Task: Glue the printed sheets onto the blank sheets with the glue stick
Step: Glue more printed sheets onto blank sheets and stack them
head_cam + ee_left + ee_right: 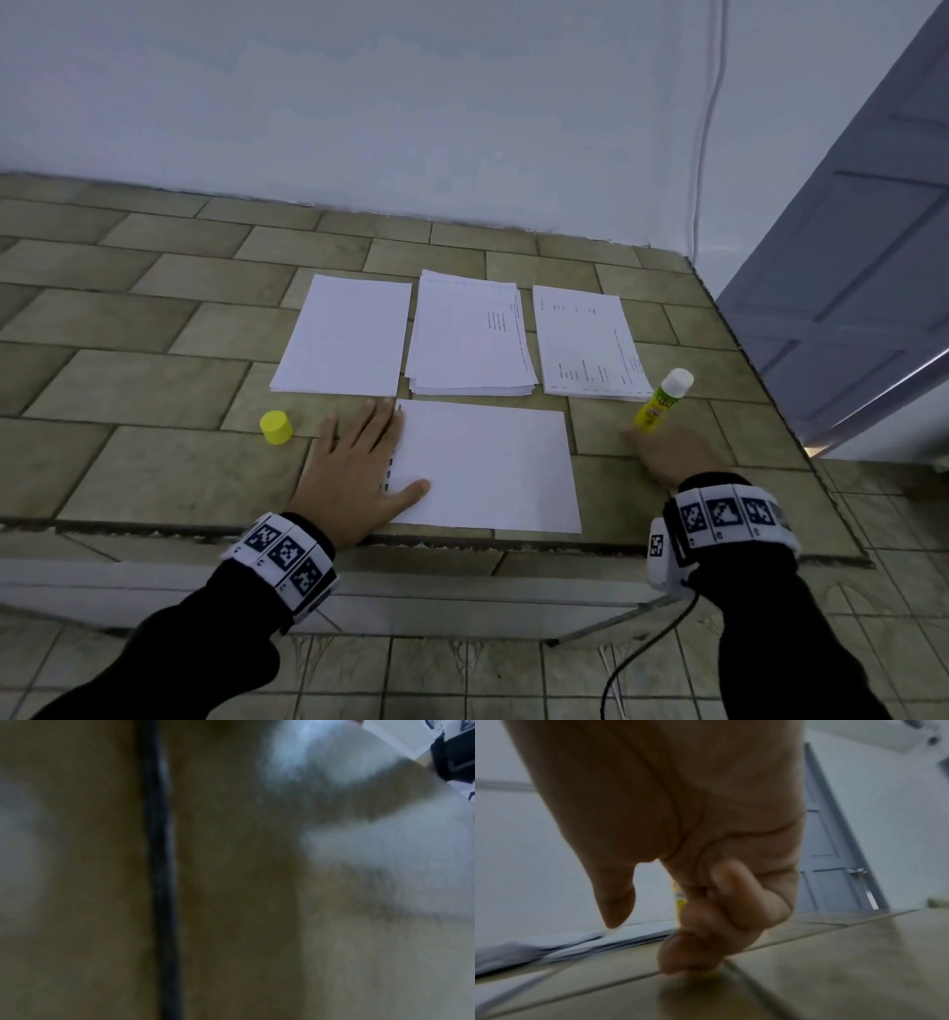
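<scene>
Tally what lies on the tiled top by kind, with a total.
Paper stacks: 3, blank, middle, printed
Single sheet: 1
Glue stick: 1
Yellow cap: 1
Total: 6

Tiled counter (154,370), white wall (359,103), grey door (847,288)

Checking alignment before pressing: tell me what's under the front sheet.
A strip of dashed print pokes out along the left edge of the front sheet, beside the left hand, so another sheet lies under it. The rest is covered.
</scene>
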`<action>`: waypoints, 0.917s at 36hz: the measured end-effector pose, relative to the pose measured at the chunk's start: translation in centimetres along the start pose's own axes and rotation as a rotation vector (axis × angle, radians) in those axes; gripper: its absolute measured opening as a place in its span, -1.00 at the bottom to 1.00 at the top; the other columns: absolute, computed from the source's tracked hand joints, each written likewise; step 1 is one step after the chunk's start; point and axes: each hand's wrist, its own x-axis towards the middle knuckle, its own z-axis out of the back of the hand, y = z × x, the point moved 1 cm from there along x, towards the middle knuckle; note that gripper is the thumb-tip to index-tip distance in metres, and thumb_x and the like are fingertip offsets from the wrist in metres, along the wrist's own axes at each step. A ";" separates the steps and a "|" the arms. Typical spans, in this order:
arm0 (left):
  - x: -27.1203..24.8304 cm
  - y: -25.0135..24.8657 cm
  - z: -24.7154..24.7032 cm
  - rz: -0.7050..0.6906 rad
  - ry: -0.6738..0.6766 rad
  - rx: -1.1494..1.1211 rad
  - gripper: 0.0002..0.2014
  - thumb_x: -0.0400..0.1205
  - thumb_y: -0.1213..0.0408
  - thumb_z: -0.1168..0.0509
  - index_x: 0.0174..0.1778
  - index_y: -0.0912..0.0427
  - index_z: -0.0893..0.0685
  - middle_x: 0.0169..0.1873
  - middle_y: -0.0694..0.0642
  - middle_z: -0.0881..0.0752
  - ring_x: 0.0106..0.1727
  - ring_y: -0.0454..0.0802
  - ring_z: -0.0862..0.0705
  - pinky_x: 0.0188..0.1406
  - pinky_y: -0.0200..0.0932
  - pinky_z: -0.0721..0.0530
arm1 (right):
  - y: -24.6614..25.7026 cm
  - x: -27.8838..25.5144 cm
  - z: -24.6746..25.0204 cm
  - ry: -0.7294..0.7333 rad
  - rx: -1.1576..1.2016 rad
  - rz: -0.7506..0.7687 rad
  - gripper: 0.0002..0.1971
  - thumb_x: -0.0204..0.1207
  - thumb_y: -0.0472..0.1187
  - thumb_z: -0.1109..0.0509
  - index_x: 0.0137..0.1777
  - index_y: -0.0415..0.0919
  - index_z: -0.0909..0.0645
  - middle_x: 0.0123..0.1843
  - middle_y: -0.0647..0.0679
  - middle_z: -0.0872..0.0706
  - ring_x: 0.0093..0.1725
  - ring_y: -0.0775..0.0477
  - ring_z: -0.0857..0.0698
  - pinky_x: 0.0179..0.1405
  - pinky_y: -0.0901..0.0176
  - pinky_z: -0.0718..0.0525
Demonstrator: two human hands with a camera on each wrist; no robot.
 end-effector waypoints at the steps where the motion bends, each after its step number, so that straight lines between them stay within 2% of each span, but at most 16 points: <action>1: 0.0 0.0 0.0 -0.001 -0.001 -0.004 0.06 0.49 -0.53 0.47 0.72 0.18 -0.10 0.71 0.10 -0.05 0.72 0.07 -0.05 0.64 0.31 -0.04 | 0.7 -0.3 -0.4 0.035 -0.020 0.018 -0.62 0.62 0.13 -0.24 -0.29 -0.14 -0.44 -0.15 -0.15 -0.65 -0.17 -0.11 -0.60 -0.18 0.11 -0.46; 3: 0.1 0.1 -0.1 -0.002 0.005 -0.007 0.05 0.50 -0.51 0.49 0.72 0.18 -0.10 0.71 0.10 -0.06 0.73 0.06 -0.04 0.64 0.30 -0.02 | 2.6 -1.0 -0.6 0.068 -0.064 0.116 -0.59 0.63 0.02 -0.27 -0.39 -0.18 -0.38 -0.31 -0.11 -0.56 -0.30 -0.05 -0.54 -0.35 0.16 -0.41; 5: 0.1 0.1 -0.1 -0.003 0.004 -0.011 0.06 0.48 -0.51 0.54 0.73 0.17 -0.09 0.72 0.08 -0.03 0.73 0.05 0.00 0.64 0.28 0.03 | 4.7 -1.3 -0.6 -0.007 -0.073 0.238 -0.64 0.60 -0.12 -0.31 -0.40 -0.24 -0.42 -0.39 -0.08 -0.56 -0.33 -0.05 -0.54 -0.41 0.20 -0.42; 7: 0.1 0.1 -0.2 -0.005 -0.004 -0.014 0.06 0.48 -0.49 0.56 0.73 0.16 -0.08 0.72 0.07 -0.02 0.73 0.04 0.01 0.64 0.28 0.03 | 6.6 -1.0 -0.3 -0.126 -0.053 0.326 -0.80 0.58 -0.17 -0.35 -0.24 -0.24 -0.56 -0.22 -0.12 -0.68 -0.19 -0.07 -0.62 -0.24 0.16 -0.55; 9: 0.1 0.1 -0.2 -0.006 -0.007 -0.017 0.02 0.50 -0.47 0.54 0.73 0.15 -0.06 0.72 0.05 0.00 0.73 0.02 0.03 0.65 0.27 0.05 | 8.0 0.0 -0.3 -0.206 -0.044 0.359 -0.85 0.58 -0.17 -0.37 -0.01 -0.26 -0.59 0.03 -0.17 -0.67 0.04 -0.14 -0.63 0.00 0.08 -0.58; 11: 0.1 -0.1 -0.1 -0.005 -0.011 -0.023 -0.05 0.54 -0.43 0.44 0.74 0.14 -0.04 0.73 0.04 0.03 0.74 0.00 0.08 0.65 0.23 0.09 | 9.0 1.3 -0.6 -0.220 -0.099 0.345 -0.72 0.61 -0.14 -0.36 0.21 -0.29 -0.52 0.23 -0.23 -0.55 0.25 -0.22 -0.54 0.15 0.00 -0.53; 14: 0.0 -0.3 0.1 -0.005 -0.010 -0.035 -0.11 0.55 -0.32 0.40 0.74 0.15 -0.03 0.73 0.04 0.04 0.74 0.00 0.10 0.65 0.21 0.13 | 10.0 3.1 -1.3 -0.211 -0.167 0.244 -0.57 0.61 -0.10 -0.36 0.36 -0.33 -0.39 0.38 -0.28 -0.45 0.40 -0.29 -0.44 0.29 -0.12 -0.50; 18: -0.2 -0.2 0.2 -0.005 -0.023 -0.049 -0.14 0.57 -0.28 0.41 0.74 0.16 -0.05 0.73 0.03 0.03 0.73 -0.01 0.08 0.66 0.22 0.11 | 10.2 4.8 -2.4 -0.141 -0.164 0.126 -0.46 0.57 -0.02 -0.40 0.39 -0.35 -0.36 0.42 -0.31 -0.46 0.42 -0.32 -0.47 0.39 -0.21 -0.49; 23: -0.2 -0.2 0.4 0.008 -0.028 -0.100 -0.14 0.55 -0.27 0.45 0.74 0.11 0.07 0.71 -0.05 0.13 0.69 -0.18 0.23 0.66 0.14 0.23 | 9.9 5.6 -2.4 -0.132 -0.212 0.115 -0.40 0.53 0.03 -0.45 0.39 -0.34 -0.37 0.39 -0.30 -0.47 0.41 -0.30 -0.47 0.36 -0.17 -0.52; 26: -0.3 -0.1 0.4 0.010 -0.048 -0.150 -0.16 0.56 -0.27 0.42 0.74 0.10 0.06 0.70 -0.08 0.13 0.66 -0.24 0.24 0.65 0.10 0.25 | 10.1 5.8 -2.1 -0.132 -0.242 0.124 -0.40 0.53 0.01 -0.46 0.40 -0.33 -0.35 0.41 -0.30 -0.44 0.44 -0.30 -0.44 0.35 -0.19 -0.51; 33: -0.2 -0.1 0.5 0.003 -0.053 -0.174 -0.19 0.56 -0.27 0.40 0.73 0.02 0.06 0.70 -0.11 0.09 0.67 -0.24 0.23 0.65 0.06 0.29 | 9.9 6.1 -1.1 -0.234 -0.177 0.168 -0.62 0.63 -0.10 -0.30 0.34 -0.30 -0.42 0.36 -0.29 -0.48 0.36 -0.32 -0.49 0.30 -0.17 -0.49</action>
